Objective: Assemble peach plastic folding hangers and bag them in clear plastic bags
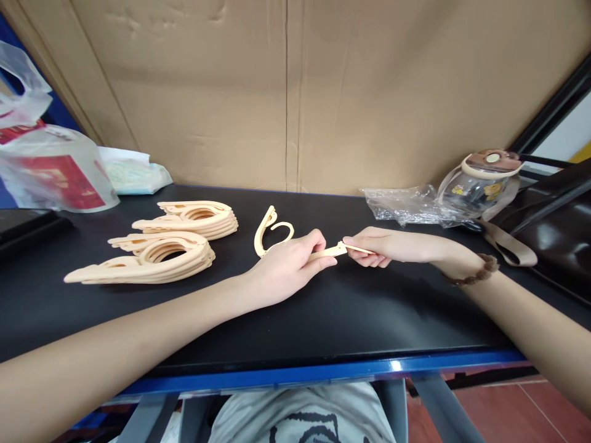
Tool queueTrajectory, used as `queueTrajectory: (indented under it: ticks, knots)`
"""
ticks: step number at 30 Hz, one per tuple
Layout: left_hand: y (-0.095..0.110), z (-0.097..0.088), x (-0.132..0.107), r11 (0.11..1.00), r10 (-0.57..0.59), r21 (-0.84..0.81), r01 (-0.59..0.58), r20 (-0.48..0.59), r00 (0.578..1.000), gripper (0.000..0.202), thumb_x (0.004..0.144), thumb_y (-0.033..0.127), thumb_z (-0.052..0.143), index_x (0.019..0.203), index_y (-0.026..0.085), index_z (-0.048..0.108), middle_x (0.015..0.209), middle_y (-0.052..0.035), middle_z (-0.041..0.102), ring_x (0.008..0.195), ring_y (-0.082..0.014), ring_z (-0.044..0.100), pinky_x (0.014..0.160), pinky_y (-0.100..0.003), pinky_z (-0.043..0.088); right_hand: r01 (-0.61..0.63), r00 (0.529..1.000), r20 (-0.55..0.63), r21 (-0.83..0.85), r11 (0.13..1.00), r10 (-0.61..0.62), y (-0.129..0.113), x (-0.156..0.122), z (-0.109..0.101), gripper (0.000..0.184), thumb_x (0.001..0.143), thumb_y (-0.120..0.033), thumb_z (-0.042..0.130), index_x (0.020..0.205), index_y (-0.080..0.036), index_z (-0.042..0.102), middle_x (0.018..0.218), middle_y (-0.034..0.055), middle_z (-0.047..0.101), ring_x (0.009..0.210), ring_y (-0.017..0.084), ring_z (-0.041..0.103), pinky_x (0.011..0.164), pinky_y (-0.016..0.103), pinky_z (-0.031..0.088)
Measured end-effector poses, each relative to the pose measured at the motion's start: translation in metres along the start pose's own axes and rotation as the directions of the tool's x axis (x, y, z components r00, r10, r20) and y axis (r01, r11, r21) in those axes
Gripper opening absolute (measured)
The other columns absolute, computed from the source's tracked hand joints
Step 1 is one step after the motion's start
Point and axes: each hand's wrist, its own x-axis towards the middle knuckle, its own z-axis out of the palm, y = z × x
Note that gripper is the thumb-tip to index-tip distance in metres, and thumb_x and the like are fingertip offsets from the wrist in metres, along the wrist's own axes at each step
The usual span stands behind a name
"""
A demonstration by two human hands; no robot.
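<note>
My left hand (292, 266) is closed around a beige plastic hanger piece (269, 231), whose hook curls up behind my fingers. My right hand (384, 246) pinches a thin beige arm piece (344, 248) that meets the left hand's part between the two hands. Both hands hover just above the black tabletop (323, 314), near its middle. To the left lie two stacks of the same beige hanger parts (161, 253), the farther hanger stack (198, 218) behind the nearer one.
A cardboard wall (295, 92) backs the table. Plastic bags (50, 166) sit at the far left. Crumpled clear wrap (406, 206), a lidded jar (482, 181) and a dark bag (554, 227) stand at the right. The blue table edge (323, 369) runs along the front.
</note>
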Motion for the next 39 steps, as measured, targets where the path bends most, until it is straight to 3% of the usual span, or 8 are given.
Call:
queueTrajectory:
  ticks: [4,8,12,15,20,27,32,39]
  knots:
    - [0.001,0.0,-0.001,0.999,0.024,-0.026,-0.025,-0.024,0.999,0.026,0.095,0.046,0.04,0.085,0.023,0.039,0.062,0.0067,0.044,0.058,-0.0132,0.046,0.055,-0.026,0.032,-0.016,1.0,-0.003,0.054,0.998,0.017,0.0,0.002,0.002,0.048,0.094,-0.058,0.036,0.065,-0.021,0.032,0.061,-0.0071,0.021,0.051,0.008,0.016,0.042,0.022,0.013]
    - [0.006,-0.004,-0.003,0.999,0.035,-0.028,-0.035,0.022,0.999,0.013,0.094,0.036,0.042,0.094,0.023,0.041,0.062,0.0078,0.045,0.055,-0.0124,0.046,0.054,-0.025,0.033,-0.02,1.0,-0.005,0.08,0.997,0.021,0.0,0.005,0.008,0.048,0.092,-0.06,0.038,0.065,-0.021,0.032,0.061,-0.0073,0.021,0.051,0.008,0.016,0.043,0.021,0.013]
    - [0.007,-0.005,-0.003,0.994,0.075,-0.085,-0.069,0.065,0.995,0.016,0.095,0.039,0.044,0.1,0.024,0.043,0.08,0.0044,0.057,0.065,-0.0122,0.053,0.061,-0.025,0.038,0.034,0.999,-0.002,0.101,0.994,-0.033,-0.002,0.006,0.015,0.047,0.091,-0.06,0.041,0.066,-0.021,0.032,0.062,-0.0071,0.023,0.052,0.008,0.017,0.043,0.021,0.015]
    - [0.006,-0.003,-0.002,0.989,0.112,-0.101,-0.107,0.043,0.993,0.022,0.096,0.044,0.042,0.103,0.023,0.043,0.083,0.0031,0.06,0.073,-0.014,0.057,0.066,-0.026,0.039,0.074,0.997,-0.016,0.105,0.992,-0.073,-0.004,0.006,0.018,0.048,0.09,-0.061,0.043,0.065,-0.021,0.033,0.062,-0.0068,0.025,0.052,0.008,0.018,0.044,0.022,0.015]
    - [0.002,-0.002,-0.001,0.994,0.091,-0.057,-0.093,-0.036,0.995,0.026,0.096,0.048,0.04,0.101,0.023,0.047,0.067,0.0067,0.051,0.062,-0.0123,0.05,0.06,-0.024,0.035,0.098,0.991,-0.103,0.135,0.986,-0.085,-0.007,0.005,0.018,0.049,0.09,-0.061,0.043,0.064,-0.02,0.033,0.062,-0.0068,0.024,0.052,0.007,0.017,0.044,0.023,0.012]
    - [0.002,-0.001,-0.002,0.989,0.105,-0.098,-0.111,-0.058,0.993,0.023,0.098,0.043,0.038,0.102,0.023,0.049,0.073,0.0055,0.054,0.065,-0.0113,0.049,0.062,-0.024,0.034,0.111,0.991,-0.09,0.161,0.981,-0.097,-0.006,0.005,0.02,0.048,0.092,-0.057,0.042,0.063,-0.02,0.032,0.062,-0.0069,0.022,0.051,0.007,0.015,0.045,0.024,0.011]
    - [0.004,-0.001,-0.003,0.986,0.103,-0.131,-0.106,-0.028,0.994,0.021,0.098,0.042,0.038,0.099,0.023,0.048,0.069,0.0071,0.05,0.064,-0.0106,0.048,0.06,-0.024,0.032,0.159,0.983,-0.108,0.08,0.984,-0.15,-0.002,0.006,0.024,0.048,0.094,-0.056,0.037,0.063,-0.021,0.031,0.06,-0.0067,0.023,0.051,0.008,0.017,0.045,0.025,0.015]
    - [0.002,-0.001,-0.004,0.987,0.091,-0.135,-0.089,0.004,0.996,0.024,0.099,0.042,0.035,0.098,0.023,0.05,0.062,0.0078,0.04,0.059,-0.0104,0.041,0.056,-0.024,0.029,0.206,0.948,-0.213,-0.155,0.966,-0.237,-0.005,0.002,0.031,0.047,0.098,-0.051,0.029,0.063,-0.02,0.036,0.059,-0.0051,0.032,0.052,0.008,0.026,0.049,0.024,0.026]
